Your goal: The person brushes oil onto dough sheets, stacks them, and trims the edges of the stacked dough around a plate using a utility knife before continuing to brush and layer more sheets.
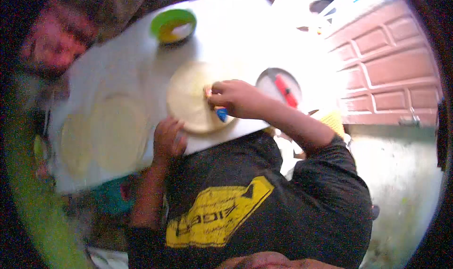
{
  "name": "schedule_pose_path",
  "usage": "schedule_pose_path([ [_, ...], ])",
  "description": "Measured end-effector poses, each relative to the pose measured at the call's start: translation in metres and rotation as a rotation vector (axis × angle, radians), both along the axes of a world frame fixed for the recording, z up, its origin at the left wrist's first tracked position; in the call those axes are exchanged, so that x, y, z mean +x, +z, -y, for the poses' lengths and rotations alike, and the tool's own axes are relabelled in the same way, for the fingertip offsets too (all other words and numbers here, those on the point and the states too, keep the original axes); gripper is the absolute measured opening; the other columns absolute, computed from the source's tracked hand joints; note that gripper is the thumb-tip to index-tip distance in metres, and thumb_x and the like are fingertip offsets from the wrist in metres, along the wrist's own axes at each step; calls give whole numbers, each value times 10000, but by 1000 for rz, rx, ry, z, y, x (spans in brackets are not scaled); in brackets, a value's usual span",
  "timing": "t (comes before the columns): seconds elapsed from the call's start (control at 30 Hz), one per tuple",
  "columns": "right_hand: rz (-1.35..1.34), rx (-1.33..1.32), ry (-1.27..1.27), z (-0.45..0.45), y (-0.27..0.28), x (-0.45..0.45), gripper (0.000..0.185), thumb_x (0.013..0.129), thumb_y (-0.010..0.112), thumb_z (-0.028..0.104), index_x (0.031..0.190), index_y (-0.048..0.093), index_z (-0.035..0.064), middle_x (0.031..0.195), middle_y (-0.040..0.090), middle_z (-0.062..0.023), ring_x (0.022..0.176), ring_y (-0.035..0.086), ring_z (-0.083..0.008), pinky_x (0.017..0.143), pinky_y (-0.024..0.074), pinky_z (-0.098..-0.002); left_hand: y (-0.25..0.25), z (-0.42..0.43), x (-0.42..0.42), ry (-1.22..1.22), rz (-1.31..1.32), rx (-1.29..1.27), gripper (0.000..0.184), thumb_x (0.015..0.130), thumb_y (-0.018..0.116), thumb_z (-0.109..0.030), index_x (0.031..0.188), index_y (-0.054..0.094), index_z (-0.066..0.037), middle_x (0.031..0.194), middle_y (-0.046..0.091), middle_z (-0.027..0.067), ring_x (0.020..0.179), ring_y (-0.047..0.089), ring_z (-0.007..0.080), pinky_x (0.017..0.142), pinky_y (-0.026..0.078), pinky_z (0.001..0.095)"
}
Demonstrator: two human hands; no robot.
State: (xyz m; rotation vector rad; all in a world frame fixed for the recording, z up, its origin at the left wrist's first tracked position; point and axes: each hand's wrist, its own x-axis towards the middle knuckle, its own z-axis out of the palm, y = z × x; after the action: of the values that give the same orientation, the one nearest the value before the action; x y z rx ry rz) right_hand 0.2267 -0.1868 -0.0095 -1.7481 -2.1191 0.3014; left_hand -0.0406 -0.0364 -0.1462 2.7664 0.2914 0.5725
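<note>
My right hand (236, 99) is closed round a small item with a blue end (221, 114) and an orange-and-white part. It is over a pale round disc (186, 108), which lies near the front edge of the white table (127, 75). At the left rim of the disc rests my left hand (169, 137), its fingers slightly bent and apart, with nothing visible in them. Motion blur hides fine detail on the disc and the held item.
A green bowl (163, 17) with yellow and white contents stands at the back. On the right, a grey round plate (266, 77) holds a red item (285, 90). Pale discs (118, 132) lie left. Another person's head (59, 40) is upper left; a brown panelled door (389, 66) is right.
</note>
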Motion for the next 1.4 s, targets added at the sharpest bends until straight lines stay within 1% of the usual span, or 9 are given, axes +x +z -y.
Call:
schedule_pose_path([
  [0.27, -479, -263, -120, -18, -17, -9, 173, 848, 617, 244, 870, 593, 74, 857, 589, -178, 786, 609, -388, 711, 489, -462, 2, -2, -3, -74, 193, -27, 392, 705, 680, -138, 1077, 592, -57, 1100, 585, 162, 1097, 534, 385, 970, 406, 507],
  [0.37, -225, 188, -484, -62, -21, 9, 219, 896, 573, 279, 888, 609, 63, 877, 612, -186, 771, 607, -398, 687, 502, -485, 9, 5, -2, -40, 186, -21, 375, 743, 665, -186, 1089, 604, -58, 1119, 585, 168, 1090, 537, 381, 972, 398, 508],
  [0.47, -204, -128, -235, -98, -26, -33, 184, 880, 563, 252, 881, 621, 78, 896, 608, -168, 789, 618, -376, 698, 512, -481, 46, 21, 2, 33, 129, -101, 351, 784, 631, -216, 1097, 608, -58, 1117, 591, 170, 1088, 540, 371, 968, 394, 505],
  [0.57, -49, 133, 211, -78, -32, -58, 146, 849, 563, 206, 879, 640, 85, 950, 618, -138, 842, 628, -332, 758, 510, -449, 69, 29, 11, 145, 31, -313, 280, 839, 578, -233, 1062, 620, -68, 1087, 608, 155, 1090, 542, 358, 963, 391, 493],
  [0.77, 102, 196, 4, -6, -27, -2, 223, 755, 645, 113, 972, 596, 115, 926, 591, -138, 807, 597, -361, 670, 487, -441, 35, 20, -3, 81, 133, -118, 209, 782, 643, -158, 973, 619, -75, 1060, 614, 131, 1099, 538, 361, 997, 395, 476],
  [0.93, -407, -238, -58, 38, 3, -36, 142, 866, 613, 183, 967, 622, 84, 907, 604, -146, 813, 625, -309, 720, 508, -393, 39, 20, 1, 19, 146, -198, 216, 763, 657, -136, 964, 618, -66, 1056, 614, 122, 1115, 534, 352, 1000, 398, 478],
  [1.07, -93, -20, -514, -21, -24, 22, 138, 899, 589, 215, 954, 631, 95, 897, 603, -145, 800, 615, -310, 692, 506, -387, 27, 16, 3, 18, 125, -152, 218, 766, 658, -151, 963, 622, -65, 1042, 617, 121, 1109, 540, 345, 995, 405, 471],
  [1.2, 13, 118, -77, -66, -23, -21, 114, 797, 639, 151, 905, 622, 119, 876, 579, -125, 819, 605, -336, 702, 501, -442, 52, 20, 8, 20, 186, -241, 221, 760, 670, -164, 953, 626, -66, 1025, 623, 121, 1092, 553, 349, 992, 411, 470],
  [1.4, 56, -209, -150, -67, -49, -28, 105, 829, 594, 191, 876, 627, 104, 901, 586, -136, 871, 616, -347, 733, 497, -467, 22, 10, 4, 24, 143, -161, 242, 755, 685, -193, 959, 635, -74, 1013, 630, 120, 1073, 563, 352, 991, 416, 472],
])
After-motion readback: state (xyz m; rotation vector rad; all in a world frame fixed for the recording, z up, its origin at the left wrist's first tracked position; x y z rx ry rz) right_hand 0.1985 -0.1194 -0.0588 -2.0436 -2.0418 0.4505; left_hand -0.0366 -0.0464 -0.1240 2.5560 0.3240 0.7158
